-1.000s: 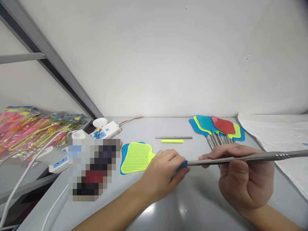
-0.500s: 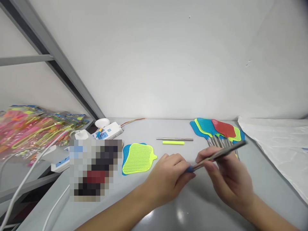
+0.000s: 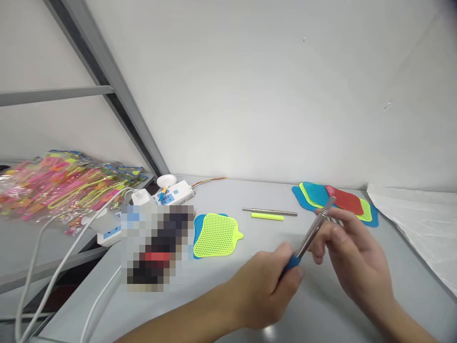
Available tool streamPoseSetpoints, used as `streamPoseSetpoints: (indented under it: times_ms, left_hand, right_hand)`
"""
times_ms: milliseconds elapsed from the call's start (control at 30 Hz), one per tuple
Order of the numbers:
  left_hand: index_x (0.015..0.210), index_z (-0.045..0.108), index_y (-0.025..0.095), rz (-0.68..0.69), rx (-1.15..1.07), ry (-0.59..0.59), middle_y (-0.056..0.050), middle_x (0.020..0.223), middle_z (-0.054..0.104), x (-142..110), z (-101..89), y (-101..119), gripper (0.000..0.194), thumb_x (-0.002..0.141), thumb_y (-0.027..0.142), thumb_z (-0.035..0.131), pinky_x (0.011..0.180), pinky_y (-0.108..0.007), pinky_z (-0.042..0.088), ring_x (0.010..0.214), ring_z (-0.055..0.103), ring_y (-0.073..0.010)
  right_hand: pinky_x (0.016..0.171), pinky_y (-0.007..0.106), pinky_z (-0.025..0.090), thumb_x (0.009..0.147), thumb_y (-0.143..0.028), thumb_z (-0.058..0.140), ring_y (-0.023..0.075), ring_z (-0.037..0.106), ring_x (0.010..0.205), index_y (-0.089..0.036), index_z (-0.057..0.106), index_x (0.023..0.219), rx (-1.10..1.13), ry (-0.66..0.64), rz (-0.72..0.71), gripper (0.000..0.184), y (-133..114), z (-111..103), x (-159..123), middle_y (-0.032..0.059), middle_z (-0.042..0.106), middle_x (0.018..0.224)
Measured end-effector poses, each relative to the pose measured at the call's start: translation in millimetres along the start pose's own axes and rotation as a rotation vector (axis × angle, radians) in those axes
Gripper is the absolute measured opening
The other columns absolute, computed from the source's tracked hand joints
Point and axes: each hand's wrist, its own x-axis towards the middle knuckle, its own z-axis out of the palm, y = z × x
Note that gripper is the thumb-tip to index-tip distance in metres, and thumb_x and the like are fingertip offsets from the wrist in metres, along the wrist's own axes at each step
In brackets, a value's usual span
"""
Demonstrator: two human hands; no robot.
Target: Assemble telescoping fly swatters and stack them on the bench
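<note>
So we had our left hand (image 3: 262, 288) wrapped tight around the blue grip (image 3: 293, 263) of a shiny metal rod (image 3: 310, 238), which slanted up and away from it toward our right hand (image 3: 360, 267). That right hand was half-curled right by the rod's upper part, and honestly we couldn't tell if its fingers were pinching the metal or just sitting close. Past our left hand, a bit to its left, a yellow-green mesh head (image 3: 216, 236) lay flat over a blue head (image 3: 197, 228) on the bench (image 3: 250, 193). Farther out, beyond the gap between our hands, a thin rod (image 3: 269, 211) lay just behind a yellow-green tube (image 3: 267, 216). Behind our right hand we had a stack of swatters (image 3: 314, 193), blue, yellow-green and red, partly blocked by its fingers. A whitish plastic sheet (image 3: 417, 228) covered the bench right of that, and a power strip (image 3: 174, 193) sat far left.
</note>
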Motion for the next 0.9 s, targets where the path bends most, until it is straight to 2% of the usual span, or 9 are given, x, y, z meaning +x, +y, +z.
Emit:
streamPoseSetpoints:
  times_ms: [33, 133, 233, 333, 500, 600, 900]
  left_hand:
    - [0.081, 0.038, 0.022, -0.020, -0.038, -0.016, 0.006, 0.058, 0.038, 0, -1.1, 1, 0.026, 0.098, 0.042, 0.036, 0.048, -0.024, 0.027, 0.050, 0.034, -0.0101]
    - [0.080, 0.040, 0.022, -0.068, -0.177, -0.062, 0.007, 0.058, 0.037, 1, -1.2, 0, 0.032, 0.098, 0.047, 0.034, 0.046, -0.022, 0.026, 0.049, 0.031, -0.0091]
    - [0.082, 0.043, 0.022, -0.123, -0.351, -0.135, 0.007, 0.060, 0.037, 4, 2.4, -4, 0.036, 0.099, 0.051, 0.029, 0.043, -0.020, 0.026, 0.047, 0.031, -0.0081]
    - [0.079, 0.042, 0.021, -0.140, -0.427, -0.124, 0.007, 0.060, 0.037, 5, 4.0, -5, 0.040, 0.099, 0.052, 0.027, 0.045, -0.019, 0.028, 0.048, 0.031, -0.0076]
    - [0.074, 0.038, 0.021, -0.182, -0.428, -0.109, 0.006, 0.061, 0.039, 2, -2.4, 1, 0.042, 0.098, 0.054, 0.029, 0.049, -0.021, 0.028, 0.051, 0.033, -0.0082]
    - [0.073, 0.038, 0.021, -0.209, -0.420, -0.099, 0.006, 0.062, 0.039, 1, -4.1, 3, 0.044, 0.098, 0.056, 0.029, 0.050, -0.022, 0.027, 0.053, 0.033, -0.0085]
    - [0.074, 0.038, 0.021, -0.265, -0.580, -0.072, 0.007, 0.060, 0.037, 2, 8.4, -1, 0.043, 0.097, 0.057, 0.032, 0.044, -0.020, 0.025, 0.047, 0.028, -0.0061]
  right_hand:
    - [0.057, 0.028, 0.047, 0.097, -0.036, 0.046, 0.0133, 0.048, 0.052, -0.025, 0.057, 0.109, 0.059, 0.045, 0.070, 0.019, 0, -2, 3, -0.0050, 0.049, 0.053]
    - [0.050, 0.025, 0.044, 0.094, -0.045, 0.049, 0.0109, 0.034, 0.046, -0.023, 0.060, 0.088, 0.157, 0.132, 0.254, 0.026, 0, -6, 12, -0.0068, 0.035, 0.048]
    - [0.050, 0.024, 0.043, 0.090, -0.048, 0.055, 0.0104, 0.033, 0.048, -0.021, 0.060, 0.079, 0.165, 0.145, 0.344, 0.029, 1, -6, 14, -0.0069, 0.030, 0.049]
    - [0.050, 0.022, 0.042, 0.090, -0.051, 0.056, 0.0102, 0.036, 0.050, -0.021, 0.058, 0.075, 0.222, 0.110, 0.369, 0.034, 2, -1, 14, -0.0061, 0.032, 0.051]
    - [0.044, 0.020, 0.036, 0.090, -0.054, 0.054, 0.0072, 0.024, 0.044, -0.020, 0.056, 0.076, 0.395, 0.042, 0.438, 0.036, 4, 10, 9, -0.0087, 0.028, 0.047]
    - [0.042, 0.019, 0.034, 0.090, -0.054, 0.054, 0.0068, 0.024, 0.042, -0.021, 0.055, 0.076, 0.453, 0.029, 0.467, 0.036, 4, 15, 5, -0.0090, 0.029, 0.047]
    - [0.041, 0.019, 0.030, 0.092, -0.054, 0.050, 0.0079, 0.023, 0.043, -0.022, 0.051, 0.074, 0.555, 0.016, 0.485, 0.037, 8, 28, 4, -0.0089, 0.029, 0.048]
